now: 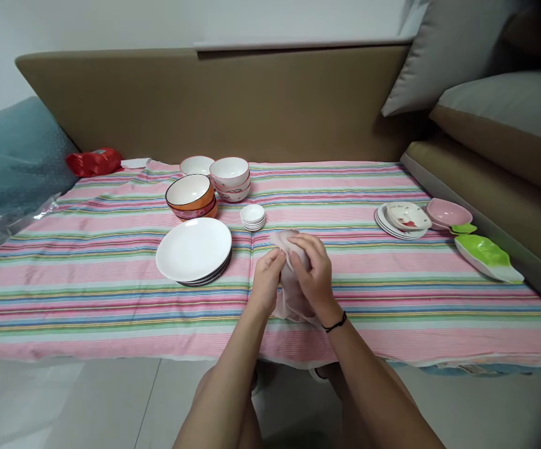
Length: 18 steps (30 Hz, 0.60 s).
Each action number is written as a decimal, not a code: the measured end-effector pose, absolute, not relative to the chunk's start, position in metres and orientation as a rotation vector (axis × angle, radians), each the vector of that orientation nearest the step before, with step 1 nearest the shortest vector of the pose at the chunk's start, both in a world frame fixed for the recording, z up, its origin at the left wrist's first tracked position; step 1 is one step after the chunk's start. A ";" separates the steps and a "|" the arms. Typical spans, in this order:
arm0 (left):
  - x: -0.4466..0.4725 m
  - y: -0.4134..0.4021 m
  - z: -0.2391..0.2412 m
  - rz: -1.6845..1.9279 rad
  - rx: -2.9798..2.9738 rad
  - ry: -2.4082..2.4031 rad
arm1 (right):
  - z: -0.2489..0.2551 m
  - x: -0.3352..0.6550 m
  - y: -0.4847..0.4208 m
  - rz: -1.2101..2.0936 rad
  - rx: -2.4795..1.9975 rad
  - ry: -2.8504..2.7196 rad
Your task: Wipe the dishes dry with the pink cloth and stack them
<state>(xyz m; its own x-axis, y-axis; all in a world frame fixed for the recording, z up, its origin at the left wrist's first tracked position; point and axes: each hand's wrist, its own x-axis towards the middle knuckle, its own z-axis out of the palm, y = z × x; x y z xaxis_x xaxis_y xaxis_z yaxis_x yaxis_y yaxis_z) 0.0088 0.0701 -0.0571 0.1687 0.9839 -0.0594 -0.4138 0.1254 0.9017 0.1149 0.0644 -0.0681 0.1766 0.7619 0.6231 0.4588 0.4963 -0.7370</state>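
Both hands grip a pale pink cloth (291, 296) held just above the near part of the striped cover (111, 274). The left hand (266, 277) pinches its edge and the right hand (314, 271) wraps over the top. I judge the loose cloth could snag the small saucers (253, 216) just beyond and tip them. Farther left sit white plates (193, 249) and bowls (190, 193). A tan sofa back (251, 100) and grey cushions (452, 50) close the room.
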 end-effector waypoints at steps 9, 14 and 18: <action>0.015 0.063 -0.060 1.116 1.145 0.771 | -0.084 0.115 0.074 0.675 -1.242 -1.064; 0.016 0.066 -0.061 1.125 1.078 0.807 | -0.075 0.118 0.069 0.478 -1.177 -1.285; 0.018 0.069 -0.060 1.126 1.017 0.786 | -0.071 0.119 0.068 0.435 -1.147 -1.303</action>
<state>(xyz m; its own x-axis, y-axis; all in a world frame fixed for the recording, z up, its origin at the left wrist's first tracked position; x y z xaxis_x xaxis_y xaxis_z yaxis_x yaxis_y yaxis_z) 0.0177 0.0692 -0.0596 0.2652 0.9641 -0.0093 -0.3413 0.1029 0.9343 0.1190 0.0677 -0.0706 0.2828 0.8051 0.5214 0.3309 0.4284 -0.8408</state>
